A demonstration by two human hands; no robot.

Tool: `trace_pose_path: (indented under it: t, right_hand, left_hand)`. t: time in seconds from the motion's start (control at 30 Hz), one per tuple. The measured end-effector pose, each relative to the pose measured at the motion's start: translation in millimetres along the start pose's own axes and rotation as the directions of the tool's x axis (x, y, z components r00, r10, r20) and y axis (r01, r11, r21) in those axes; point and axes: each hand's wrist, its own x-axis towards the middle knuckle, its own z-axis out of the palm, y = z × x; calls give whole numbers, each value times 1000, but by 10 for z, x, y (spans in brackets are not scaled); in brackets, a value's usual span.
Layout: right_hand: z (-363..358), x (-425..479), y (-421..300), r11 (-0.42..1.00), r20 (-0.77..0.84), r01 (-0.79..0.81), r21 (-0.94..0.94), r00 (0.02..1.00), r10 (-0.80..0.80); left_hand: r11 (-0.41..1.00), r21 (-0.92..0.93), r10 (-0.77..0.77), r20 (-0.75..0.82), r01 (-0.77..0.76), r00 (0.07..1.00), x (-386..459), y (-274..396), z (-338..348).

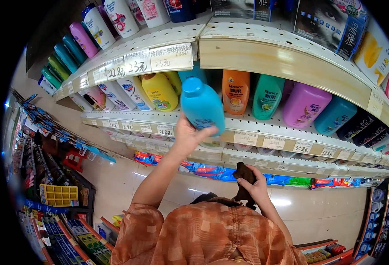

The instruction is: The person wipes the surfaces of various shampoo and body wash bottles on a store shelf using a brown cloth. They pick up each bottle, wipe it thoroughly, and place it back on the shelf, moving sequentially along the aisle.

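My left hand [189,135] grips a light blue plastic bottle [202,106] with a blue cap, tilted in front of the shelf edge. Lower and to the right, my right hand [255,185] holds a crumpled dark brown cloth [245,175] near my body. Behind the blue bottle, a yellow bottle [161,92] stands on the middle shelf to its left. An orange Rejoice bottle [236,92] and a green Rejoice bottle [268,97] stand to its right, followed by a purple one [307,106].
An upper perforated shelf [247,29] overhangs the bottles and holds more bottles and boxes. Price tags line the shelf edges [273,141]. Colourful packets [211,170] lie at the bottom. Display racks stand at the lower left, with a yellow tray [59,195], and at the right.
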Motion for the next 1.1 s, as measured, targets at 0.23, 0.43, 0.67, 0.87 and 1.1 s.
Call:
trace_pose_path:
  t: [0.23,0.43,0.67,0.87,1.1]
  right_hand:
    - [273,126,87,1000,15,-9,-27,1000,10]
    - [727,236,4,1000,-37,23,11,999,-23]
    - [923,273,-98,999,-91,-7,-36,996,4]
    - [1007,245,-210,1000,-141,-8,-13,990,6]
    - [823,317,-778,973,-9,188,-132,982,-191]
  left_hand:
    - [994,108,-13,3,13,1000,371,-121,-560]
    - [999,36,-23,23,22,999,570,-218,-654]
    - [988,142,57,69,-66,996,693,-316,-692]
    - [931,335,152,9,-146,988,644,-411,-714]
    - [953,287,90,15,-91,996,578,-423,-660]
